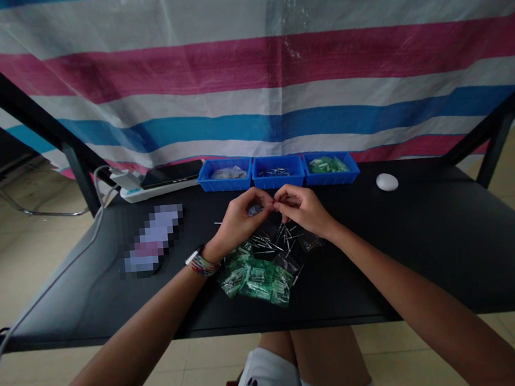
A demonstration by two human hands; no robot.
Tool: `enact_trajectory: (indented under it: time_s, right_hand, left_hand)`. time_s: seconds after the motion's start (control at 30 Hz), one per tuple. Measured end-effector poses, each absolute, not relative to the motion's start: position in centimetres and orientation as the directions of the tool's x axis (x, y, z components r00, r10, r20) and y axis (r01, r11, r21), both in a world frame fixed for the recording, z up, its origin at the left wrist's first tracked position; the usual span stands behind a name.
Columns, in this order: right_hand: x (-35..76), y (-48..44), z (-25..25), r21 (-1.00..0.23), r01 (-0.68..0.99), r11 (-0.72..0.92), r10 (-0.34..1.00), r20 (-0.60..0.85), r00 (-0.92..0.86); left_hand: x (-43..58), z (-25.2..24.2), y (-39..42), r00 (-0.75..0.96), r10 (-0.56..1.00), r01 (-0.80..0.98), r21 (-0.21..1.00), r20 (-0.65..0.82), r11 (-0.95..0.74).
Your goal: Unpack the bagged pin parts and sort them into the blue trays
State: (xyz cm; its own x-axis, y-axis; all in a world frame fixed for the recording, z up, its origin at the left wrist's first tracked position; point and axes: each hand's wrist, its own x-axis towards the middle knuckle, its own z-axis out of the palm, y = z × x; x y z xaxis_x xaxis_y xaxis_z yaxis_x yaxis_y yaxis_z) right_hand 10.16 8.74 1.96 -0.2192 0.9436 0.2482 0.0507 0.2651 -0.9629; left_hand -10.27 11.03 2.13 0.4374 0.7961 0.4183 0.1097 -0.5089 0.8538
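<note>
My left hand [241,218] and my right hand [306,210] meet fingertip to fingertip over the middle of the black table, both closed in a pinch. Whatever sits between the fingertips is too small to make out. A bit of clear plastic [254,210] shows inside the curve of my left hand. Below the hands lie loose metal pins, perhaps rivets [263,241], and small clear bags [311,241]. Nearer to me are green plastic bags [258,281] with pale, slim pieces in them.
Behind the hands stand three blue bins: left [225,184], middle [278,182] and right [332,177], holding clear bags, metal pins and green bags. A power strip [163,189] carries a dark phone [173,173]. A blurred-out object [154,243] lies left, a white egg-shaped object [387,182] right.
</note>
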Motion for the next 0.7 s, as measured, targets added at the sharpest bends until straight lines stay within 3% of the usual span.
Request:
enact_trajectory:
  time_s: [0.17,0.33,0.7]
  right_hand:
    - [10.1,9.0,1.8,-0.971,-0.050,0.232,0.962,0.237,-0.135]
    - [10.6,9.3,2.1,-0.966,-0.049,0.255,0.964,0.258,-0.061]
    - [10.0,8.2,2.1,-0.968,0.006,0.253,0.951,0.247,-0.185]
  left_hand:
    - [-10.0,2.5,10.9,0.350,0.828,0.023,0.880,0.438,-0.475]
    - [-10.4,3.0,11.0,0.291,0.856,0.088,0.879,0.428,-0.469]
    - [-10.3,3.2,10.8,0.262,0.842,0.075,0.860,0.471,-0.505]
